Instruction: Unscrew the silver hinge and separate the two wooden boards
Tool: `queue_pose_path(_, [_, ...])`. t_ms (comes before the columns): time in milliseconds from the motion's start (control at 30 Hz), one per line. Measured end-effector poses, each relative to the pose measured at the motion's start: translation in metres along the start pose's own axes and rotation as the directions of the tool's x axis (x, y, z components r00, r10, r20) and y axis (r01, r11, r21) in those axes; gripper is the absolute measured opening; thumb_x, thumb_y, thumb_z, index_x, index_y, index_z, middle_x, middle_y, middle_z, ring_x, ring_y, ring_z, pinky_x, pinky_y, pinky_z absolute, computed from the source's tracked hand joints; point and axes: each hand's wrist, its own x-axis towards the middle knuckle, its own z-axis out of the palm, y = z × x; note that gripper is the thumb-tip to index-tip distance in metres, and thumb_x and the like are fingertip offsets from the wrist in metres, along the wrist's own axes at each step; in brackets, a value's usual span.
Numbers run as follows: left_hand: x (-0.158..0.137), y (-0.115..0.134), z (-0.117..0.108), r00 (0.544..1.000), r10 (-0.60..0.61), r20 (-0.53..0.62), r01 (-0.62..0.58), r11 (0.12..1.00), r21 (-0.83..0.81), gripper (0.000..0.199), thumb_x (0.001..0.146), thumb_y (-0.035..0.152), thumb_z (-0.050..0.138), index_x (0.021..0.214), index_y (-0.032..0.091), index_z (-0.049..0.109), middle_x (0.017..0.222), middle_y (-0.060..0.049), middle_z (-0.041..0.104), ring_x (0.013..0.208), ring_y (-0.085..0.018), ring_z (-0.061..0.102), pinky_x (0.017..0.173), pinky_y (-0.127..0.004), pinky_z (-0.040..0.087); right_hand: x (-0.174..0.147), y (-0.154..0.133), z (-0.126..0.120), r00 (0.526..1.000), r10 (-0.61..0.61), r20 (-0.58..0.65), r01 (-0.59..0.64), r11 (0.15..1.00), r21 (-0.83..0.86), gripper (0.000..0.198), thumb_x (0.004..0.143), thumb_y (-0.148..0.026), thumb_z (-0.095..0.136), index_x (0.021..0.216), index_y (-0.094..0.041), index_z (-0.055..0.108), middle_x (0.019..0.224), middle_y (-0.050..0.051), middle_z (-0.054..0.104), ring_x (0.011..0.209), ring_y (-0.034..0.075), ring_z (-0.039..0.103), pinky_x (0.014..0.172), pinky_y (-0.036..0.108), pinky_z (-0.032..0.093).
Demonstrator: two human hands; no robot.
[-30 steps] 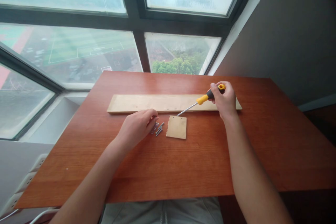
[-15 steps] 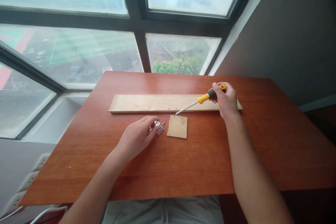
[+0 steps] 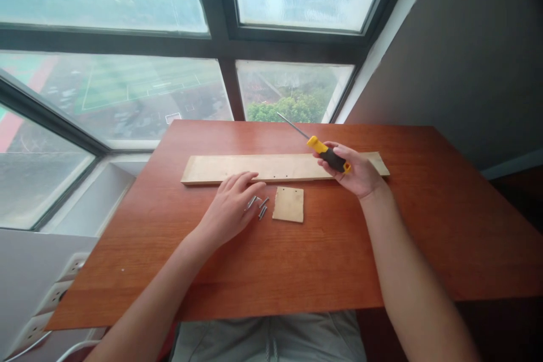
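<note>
In my right hand is a screwdriver with a yellow and black handle, its thin metal shaft tilted up and to the left, clear of the wood. My left hand is open over the table, fingers stretched and thumb apart. Beside its fingertips lie several silver screws; other small metal pieces are partly hidden under the fingers. A small square wooden piece with two holes near its top edge lies to their right. Behind it rests a long pale plank with two small holes near its front edge.
The reddish-brown wooden table stands against a dark-framed window. A grey wall rises at the right. Power sockets and a white cable are at the lower left, below the table's edge.
The screwdriver's tip has swung from down by the small wooden piece to up and away, my right hand turning palm upward. My left hand's fingers have spread over the metal pieces.
</note>
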Motion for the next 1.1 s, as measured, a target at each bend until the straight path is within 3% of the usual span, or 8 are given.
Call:
queue_pose_path(133, [0.01, -0.027, -0.002, 0.993, -0.115, -0.007, 0.115, 0.985, 0.126, 0.04, 0.096, 0.034, 0.045, 0.134, 0.025, 0.05, 0.15, -0.011, 0.042, 0.14, -0.031, 0.034, 0.114, -0.056, 0.025, -0.019, 0.016, 0.016, 0.986, 0.074, 0.15, -0.053, 0.988, -0.144, 0.044, 0.072, -0.028, 0.068, 0.114, -0.017, 0.061, 0.093, 0.005, 0.066, 0.074, 0.013, 0.063, 0.069, 0.028, 0.056])
queue_pose_path(267, [0.02, -0.046, 0.007, 0.985, -0.168, 0.035, 0.158, 0.967, 0.201, 0.051, 0.094, 0.047, 0.046, 0.141, 0.026, 0.045, 0.155, -0.01, 0.035, 0.144, -0.033, 0.028, 0.114, -0.058, 0.023, -0.027, 0.033, 0.016, 0.997, 0.018, 0.079, 0.013, 0.929, -0.369, 0.027, 0.086, -0.028, 0.063, 0.109, -0.015, 0.059, 0.087, 0.0, 0.062, 0.068, 0.01, 0.058, 0.064, 0.027, 0.052])
queue_pose_path(400, [0.026, -0.054, 0.012, 0.979, -0.204, 0.021, 0.193, 0.95, 0.244, 0.05, 0.096, 0.046, 0.043, 0.142, 0.027, 0.044, 0.156, -0.008, 0.035, 0.144, -0.032, 0.028, 0.115, -0.057, 0.022, -0.025, 0.047, 0.014, 0.992, -0.111, -0.053, 0.052, 0.77, -0.636, 0.032, 0.093, -0.035, 0.058, 0.118, -0.016, 0.056, 0.099, 0.004, 0.063, 0.079, 0.013, 0.062, 0.071, 0.032, 0.054])
queue_pose_path(533, [0.025, -0.07, 0.007, 0.97, -0.245, 0.009, 0.234, 0.936, 0.264, 0.05, 0.097, 0.046, 0.039, 0.143, 0.029, 0.042, 0.156, -0.007, 0.035, 0.145, -0.031, 0.028, 0.113, -0.058, 0.022, -0.023, 0.053, 0.023, 0.969, -0.245, -0.04, 0.106, 0.556, -0.824, 0.031, 0.091, -0.034, 0.06, 0.117, -0.017, 0.059, 0.117, 0.007, 0.062, 0.104, 0.02, 0.061, 0.091, 0.044, 0.051])
queue_pose_path(667, [0.019, -0.094, -0.003, 0.945, -0.326, -0.026, 0.32, 0.902, 0.291, 0.051, 0.097, 0.047, 0.038, 0.143, 0.027, 0.043, 0.156, -0.008, 0.035, 0.143, -0.033, 0.029, 0.113, -0.059, 0.021, -0.025, 0.054, 0.032, 0.968, -0.251, 0.015, 0.118, 0.399, -0.909, 0.03, 0.092, -0.036, 0.059, 0.115, -0.017, 0.06, 0.113, 0.007, 0.064, 0.1, 0.019, 0.063, 0.09, 0.043, 0.051])
queue_pose_path(867, [0.013, -0.123, -0.016, 0.908, -0.416, -0.044, 0.405, 0.847, 0.345, 0.051, 0.097, 0.046, 0.033, 0.144, 0.026, 0.042, 0.154, -0.011, 0.037, 0.142, -0.034, 0.03, 0.108, -0.065, 0.024, -0.033, 0.055, 0.038, 0.985, -0.167, 0.05, 0.092, 0.251, -0.964, 0.027, 0.092, -0.037, 0.058, 0.11, -0.016, 0.061, 0.102, 0.005, 0.065, 0.089, 0.016, 0.063, 0.082, 0.038, 0.053])
queue_pose_path(1000, [0.012, -0.117, -0.02, 0.866, -0.484, -0.124, 0.492, 0.781, 0.385, 0.046, 0.098, 0.036, 0.032, 0.14, 0.023, 0.046, 0.149, -0.016, 0.043, 0.137, -0.035, 0.037, 0.107, -0.067, 0.024, -0.04, 0.055, 0.044, 0.991, -0.108, 0.075, 0.096, 0.199, -0.975, 0.027, 0.092, -0.037, 0.059, 0.109, -0.016, 0.061, 0.1, 0.004, 0.066, 0.088, 0.016, 0.063, 0.082, 0.038, 0.053])
queue_pose_path(1100, [0.008, -0.083, -0.017, 0.871, -0.466, -0.153, 0.488, 0.789, 0.372, 0.047, 0.095, 0.032, 0.039, 0.139, 0.016, 0.048, 0.15, -0.021, 0.039, 0.138, -0.037, 0.035, 0.109, -0.062, 0.025, -0.042, 0.054, 0.05, 0.994, -0.076, 0.073, 0.085, 0.169, -0.982, 0.03, 0.092, -0.037, 0.059, 0.114, -0.016, 0.06, 0.102, 0.005, 0.066, 0.09, 0.017, 0.064, 0.083, 0.039, 0.053])
